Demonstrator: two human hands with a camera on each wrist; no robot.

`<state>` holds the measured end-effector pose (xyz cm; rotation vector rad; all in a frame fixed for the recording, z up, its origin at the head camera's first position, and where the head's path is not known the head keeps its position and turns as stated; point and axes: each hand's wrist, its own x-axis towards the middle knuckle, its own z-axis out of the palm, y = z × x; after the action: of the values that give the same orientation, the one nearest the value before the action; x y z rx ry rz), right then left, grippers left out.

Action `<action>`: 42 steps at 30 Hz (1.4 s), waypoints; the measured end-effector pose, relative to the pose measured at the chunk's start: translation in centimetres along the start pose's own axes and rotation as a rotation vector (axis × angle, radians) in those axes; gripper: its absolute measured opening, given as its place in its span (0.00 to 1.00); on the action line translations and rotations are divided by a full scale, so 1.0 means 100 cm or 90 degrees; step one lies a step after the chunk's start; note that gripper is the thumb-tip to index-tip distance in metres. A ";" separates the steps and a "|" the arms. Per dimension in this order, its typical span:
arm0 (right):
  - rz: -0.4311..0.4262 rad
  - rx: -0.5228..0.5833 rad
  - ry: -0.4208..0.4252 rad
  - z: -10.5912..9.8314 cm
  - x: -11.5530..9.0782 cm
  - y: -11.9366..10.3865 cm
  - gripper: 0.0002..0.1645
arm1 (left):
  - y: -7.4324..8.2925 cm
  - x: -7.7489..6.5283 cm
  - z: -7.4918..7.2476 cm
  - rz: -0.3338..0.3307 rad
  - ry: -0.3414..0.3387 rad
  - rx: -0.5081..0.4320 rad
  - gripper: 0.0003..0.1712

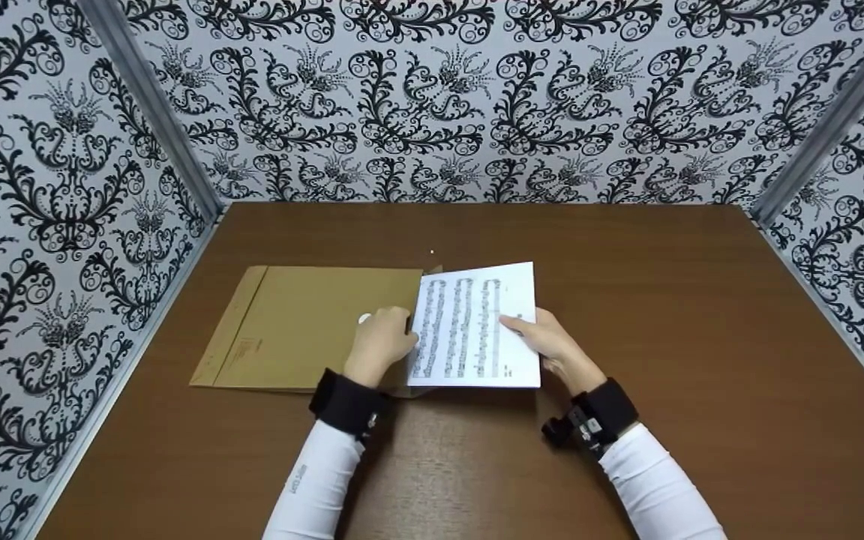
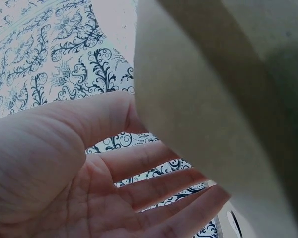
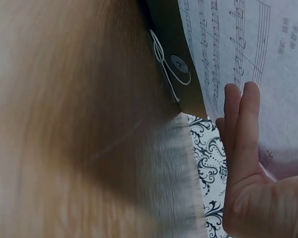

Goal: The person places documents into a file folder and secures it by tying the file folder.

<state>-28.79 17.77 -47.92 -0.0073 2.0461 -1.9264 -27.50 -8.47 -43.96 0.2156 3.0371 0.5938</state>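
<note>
A brown kraft envelope (image 1: 312,322) extends to the left in the head view, its open end toward the middle. My left hand (image 1: 383,341) grips that open edge; in the left wrist view the thumb and fingers of the left hand (image 2: 104,168) meet the envelope's edge (image 2: 198,99). White sheet music (image 1: 469,330) sticks out of the opening to the right. My right hand (image 1: 556,345) pinches its outer edge, thumb on the printed face. Seen from the right wrist, the fingers (image 3: 248,134) lie against the underside of the sheet music (image 3: 288,124). The inserted part is hidden.
A round button (image 3: 179,63) with a white string (image 3: 159,47) shows on the envelope's underside in the right wrist view. A small white disc (image 1: 364,318) is beside the left hand. The brown table (image 1: 664,300) meets patterned walls (image 1: 432,97) at the back and sides.
</note>
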 end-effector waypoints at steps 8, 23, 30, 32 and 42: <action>0.005 0.008 -0.009 0.009 0.008 -0.001 0.26 | -0.001 0.000 0.000 0.007 0.010 0.005 0.11; 0.009 -0.014 0.002 0.022 0.020 -0.001 0.26 | -0.002 0.001 0.001 0.013 0.008 -0.012 0.09; 0.016 0.011 0.004 0.029 0.025 -0.001 0.25 | -0.002 0.001 0.000 0.008 0.003 -0.005 0.12; 0.017 0.014 0.003 0.032 0.026 -0.002 0.25 | -0.002 0.001 0.000 0.006 0.001 -0.004 0.13; 0.002 -0.001 -0.026 0.044 0.029 -0.005 0.25 | -0.002 0.002 0.002 0.007 0.003 -0.010 0.11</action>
<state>-30.58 12.84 -48.28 -0.0437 2.0203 -1.9068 -27.67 -8.55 -44.23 0.2316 3.0367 0.6188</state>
